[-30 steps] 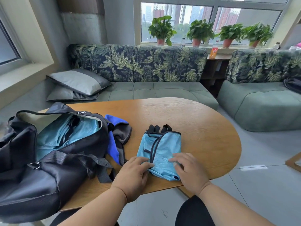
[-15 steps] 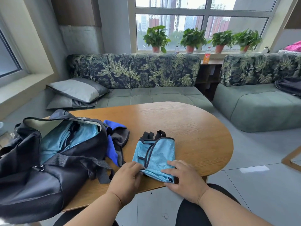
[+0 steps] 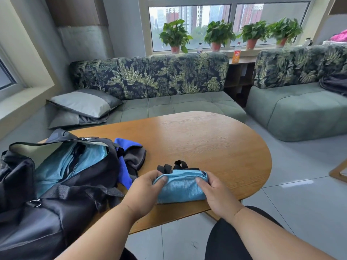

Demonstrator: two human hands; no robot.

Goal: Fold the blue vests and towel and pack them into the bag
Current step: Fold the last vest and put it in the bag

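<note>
A light blue vest (image 3: 181, 186) with black straps lies folded into a short bundle near the table's front edge. My left hand (image 3: 144, 192) grips its left end, thumb on top. My right hand (image 3: 216, 194) grips its right end the same way. To the left, a black bag (image 3: 56, 184) lies open on the table with another light blue vest (image 3: 56, 169) inside. A blue and grey towel (image 3: 131, 158) lies crumpled between the bag and the folded vest.
The wooden oval table (image 3: 197, 139) stretches beyond the vest. Green sofas (image 3: 178, 106) with leaf-print backs stand behind and to the right. Grey cushions (image 3: 80, 106) lie at the left. Potted plants (image 3: 217, 34) line the windowsill.
The vest's near edge has been lifted and folded over away from me, making the bundle half as long. Both hands moved from pressing its near edge to gripping its ends.
</note>
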